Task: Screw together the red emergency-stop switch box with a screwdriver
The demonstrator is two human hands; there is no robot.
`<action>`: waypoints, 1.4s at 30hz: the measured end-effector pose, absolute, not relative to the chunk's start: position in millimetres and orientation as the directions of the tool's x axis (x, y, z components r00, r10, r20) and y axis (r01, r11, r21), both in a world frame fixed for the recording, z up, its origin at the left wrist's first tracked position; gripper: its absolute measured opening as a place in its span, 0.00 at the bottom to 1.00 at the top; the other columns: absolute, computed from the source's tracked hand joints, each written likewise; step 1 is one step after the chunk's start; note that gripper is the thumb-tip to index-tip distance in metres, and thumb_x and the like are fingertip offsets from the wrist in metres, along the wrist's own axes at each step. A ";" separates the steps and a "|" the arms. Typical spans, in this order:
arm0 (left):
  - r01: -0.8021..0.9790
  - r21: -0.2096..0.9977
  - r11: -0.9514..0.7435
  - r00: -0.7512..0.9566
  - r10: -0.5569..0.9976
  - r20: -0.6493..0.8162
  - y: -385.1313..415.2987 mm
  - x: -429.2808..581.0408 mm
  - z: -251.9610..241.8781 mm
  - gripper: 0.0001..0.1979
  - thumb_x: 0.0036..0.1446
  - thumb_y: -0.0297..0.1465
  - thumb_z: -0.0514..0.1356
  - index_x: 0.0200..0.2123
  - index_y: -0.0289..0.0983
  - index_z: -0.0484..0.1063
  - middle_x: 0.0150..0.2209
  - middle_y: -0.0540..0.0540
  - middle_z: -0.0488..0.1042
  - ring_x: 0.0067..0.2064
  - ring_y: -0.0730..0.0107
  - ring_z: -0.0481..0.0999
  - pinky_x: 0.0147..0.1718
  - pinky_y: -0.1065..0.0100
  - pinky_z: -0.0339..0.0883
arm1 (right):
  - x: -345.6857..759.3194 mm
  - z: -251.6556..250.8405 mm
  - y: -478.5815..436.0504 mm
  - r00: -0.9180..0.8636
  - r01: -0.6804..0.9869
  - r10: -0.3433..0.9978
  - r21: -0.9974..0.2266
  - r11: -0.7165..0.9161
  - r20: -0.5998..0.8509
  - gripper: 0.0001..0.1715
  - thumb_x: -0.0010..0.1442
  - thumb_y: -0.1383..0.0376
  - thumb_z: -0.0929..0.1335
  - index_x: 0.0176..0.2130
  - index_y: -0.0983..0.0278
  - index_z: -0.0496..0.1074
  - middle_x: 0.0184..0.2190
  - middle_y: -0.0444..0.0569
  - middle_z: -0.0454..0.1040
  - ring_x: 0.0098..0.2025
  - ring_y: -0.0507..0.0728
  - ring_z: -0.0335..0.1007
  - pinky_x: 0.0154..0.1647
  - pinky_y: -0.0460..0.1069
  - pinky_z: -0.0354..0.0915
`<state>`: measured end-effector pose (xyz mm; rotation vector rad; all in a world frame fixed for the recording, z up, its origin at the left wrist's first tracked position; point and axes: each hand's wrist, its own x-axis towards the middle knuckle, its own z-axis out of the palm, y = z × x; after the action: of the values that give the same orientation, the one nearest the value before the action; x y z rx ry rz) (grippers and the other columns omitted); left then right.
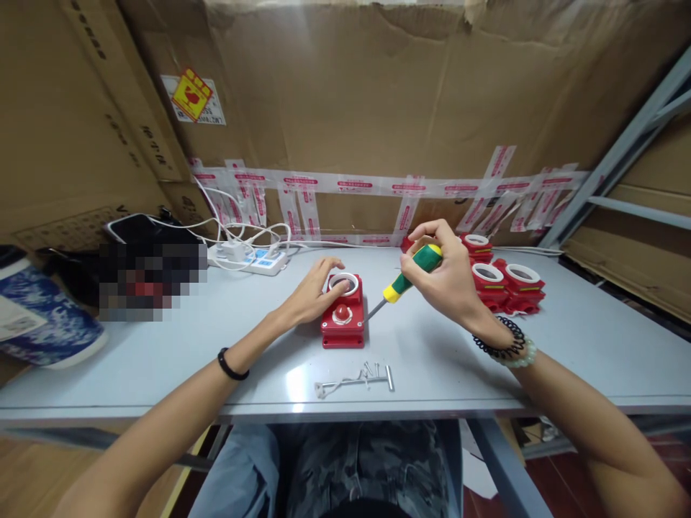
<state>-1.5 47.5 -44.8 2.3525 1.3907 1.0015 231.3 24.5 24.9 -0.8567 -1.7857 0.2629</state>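
Note:
My right hand (445, 270) is closed around the green and yellow handle of a screwdriver (411, 273). Its metal shaft slants down to the left, and the tip reaches the right front corner of a red box (344, 332); whether it sits in the screw there I cannot tell. The box has a white ring around a dark round window (343, 286) and a red dome (342, 312) in front of it. My left hand (318, 293) grips the box from the left, thumb over the ring and fingers toward its far side. In front lie several small screws (372, 370) beside a T-handled metal tool (389, 378).
More red boxes (522, 288) with white rings stand at the right, partly behind my right hand. A white power strip (262, 260) with tangled cables is at the back left. A blue patterned cup (48, 309) stands far left. Cardboard (345, 86) walls the back.

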 end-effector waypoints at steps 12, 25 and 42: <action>0.604 0.591 -0.535 0.373 0.845 0.383 44.6 7.2 -46.3 0.15 0.64 0.40 0.46 0.45 0.38 0.66 0.43 0.46 0.73 0.42 0.62 0.71 0.43 0.62 0.62 | 230.4 23.9 22.9 -0.163 0.447 0.696 -0.576 0.684 0.700 0.15 0.50 0.69 0.67 0.38 0.61 0.60 0.25 0.38 0.67 0.25 0.49 0.64 0.27 0.46 0.62; 0.674 0.517 -0.528 0.339 0.842 0.419 39.4 12.6 -47.7 0.15 0.65 0.38 0.45 0.43 0.37 0.67 0.39 0.44 0.71 0.39 0.62 0.70 0.41 0.61 0.63 | 214.7 52.2 5.5 -0.361 0.884 0.674 0.005 0.468 0.645 0.19 0.58 0.50 0.63 0.35 0.64 0.64 0.18 0.45 0.65 0.21 0.54 0.61 0.24 0.48 0.50; 0.668 0.510 -0.541 0.342 0.833 0.436 48.4 8.2 -55.6 0.14 0.61 0.36 0.45 0.39 0.37 0.67 0.38 0.44 0.71 0.41 0.59 0.71 0.43 0.59 0.65 | 196.8 100.5 -3.9 -0.832 0.543 0.531 0.042 0.839 0.160 0.15 0.59 0.64 0.63 0.46 0.64 0.58 0.33 0.50 0.72 0.31 0.55 0.64 0.28 0.49 0.56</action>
<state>8.2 48.4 -55.6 2.3650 1.3527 0.9878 196.8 -3.9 100.5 -0.8444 -2.8747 -0.1282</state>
